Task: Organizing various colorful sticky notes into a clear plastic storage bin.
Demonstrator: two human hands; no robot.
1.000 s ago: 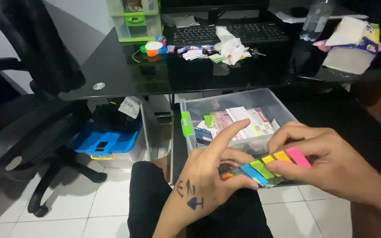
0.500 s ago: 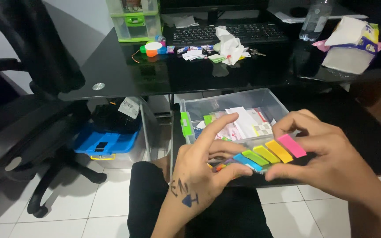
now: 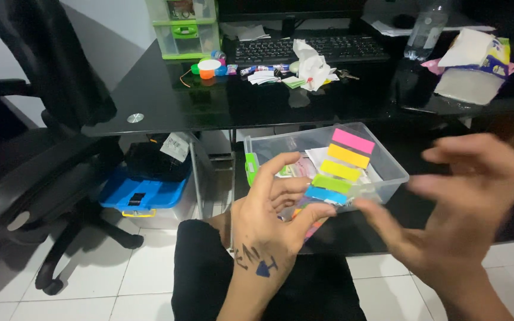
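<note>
My left hand (image 3: 272,220) pinches one strip of sticky flags (image 3: 338,169) by its lower end, thumb on the near side and fingers curled behind it. I count four bright tabs on it: pink at the top, then orange-yellow, green and blue nearest my thumb, with some smaller coloured bits at the very bottom that are too hidden to count. The strip's long axis runs up and away from my left hand, leaning a little to the right, so the pink end points toward the desk; each tab lies crosswise to that line. My right hand (image 3: 468,202) is open, fingers spread, just to the right of the strip and holding nothing; it is blurred.

Directly behind the strip, beyond both hands, is one clear plastic drawer (image 3: 388,163) with a green handle on its left side, holding white and pale paper packets that I cannot count. To the left of my left hand sits one clear box with a blue lid (image 3: 144,193), a white tag lying above it. Farther off, on the black glass desk (image 3: 168,101), there are a green-framed mini drawer unit (image 3: 187,32), one black keyboard (image 3: 310,46), one clear bottle (image 3: 422,30), and, beyond my right hand, one soft tissue pack (image 3: 474,62), white with a pink and yellow wrapper.
</note>
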